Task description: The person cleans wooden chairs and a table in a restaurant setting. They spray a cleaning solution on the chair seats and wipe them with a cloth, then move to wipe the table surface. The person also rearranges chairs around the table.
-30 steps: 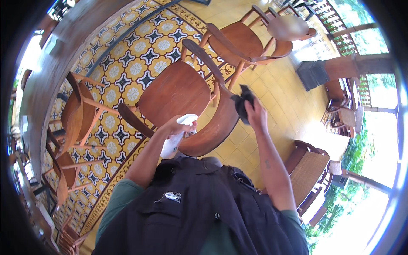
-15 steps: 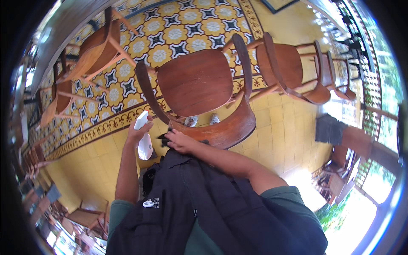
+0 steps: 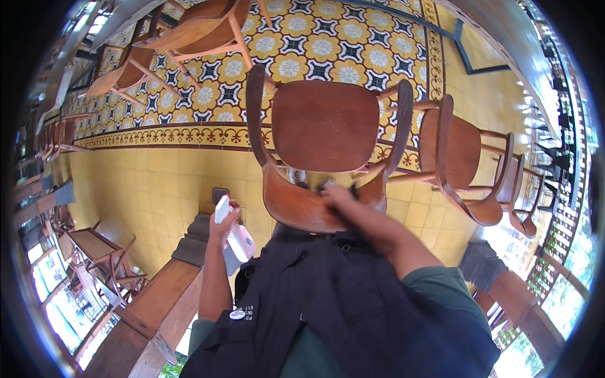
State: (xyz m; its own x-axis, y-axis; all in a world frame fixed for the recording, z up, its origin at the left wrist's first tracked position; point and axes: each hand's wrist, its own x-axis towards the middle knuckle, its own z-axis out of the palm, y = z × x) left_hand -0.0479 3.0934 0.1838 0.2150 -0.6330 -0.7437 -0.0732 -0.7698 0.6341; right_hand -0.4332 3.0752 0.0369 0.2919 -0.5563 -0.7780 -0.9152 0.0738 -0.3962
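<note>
A wooden armchair with a reddish-brown seat (image 3: pixel 324 126) stands right in front of me, its curved backrest (image 3: pixel 291 205) nearest my body. My right hand (image 3: pixel 340 199), smeared by motion, is at the top of that backrest, right of its middle. A bit of dark cloth (image 3: pixel 355 188) shows beside its fingers; most of it is hidden. To the left of the chair, my left hand (image 3: pixel 228 228) is wrapped round the neck of a white spray bottle (image 3: pixel 241 244), which tilts over the yellow floor.
More wooden armchairs (image 3: pixel 450 145) line up close on the right. Others (image 3: pixel 208 28) stand at the upper left on patterned tiles. A wooden post on a dark stone base (image 3: pixel 192 242) rises at the lower left, another base (image 3: pixel 484 268) at the right. Blue table legs (image 3: pixel 463 47) show at the upper right.
My right hand has moved right, from the backrest's left end to right of its middle. My view has turned, so the chair sits straighter and the left post has come into view. The bottle stays in my left hand.
</note>
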